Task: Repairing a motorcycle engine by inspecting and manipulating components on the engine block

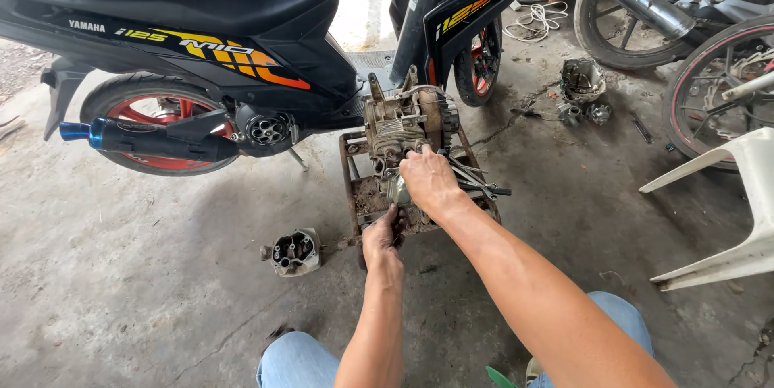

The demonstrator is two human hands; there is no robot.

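Hands on grimy grey metal engine block [403, 126] sitting on rusty metal stand [348, 170]: my right hand [429, 181] curled over its front, left hand [382, 236] gripping underneath; can't tell what's held

A black scooter [201, 25] with orange and yellow stripes stands on the concrete floor [121, 275], its rear wheel [153, 114] red and its exhaust [153, 140] black with a blue tip. A cylinder head [294, 252] lies on the floor. To the right are small engine parts [582, 90], a coiled white cord [538, 19], another motorcycle wheel [629, 9] and a white body panel [730, 211].
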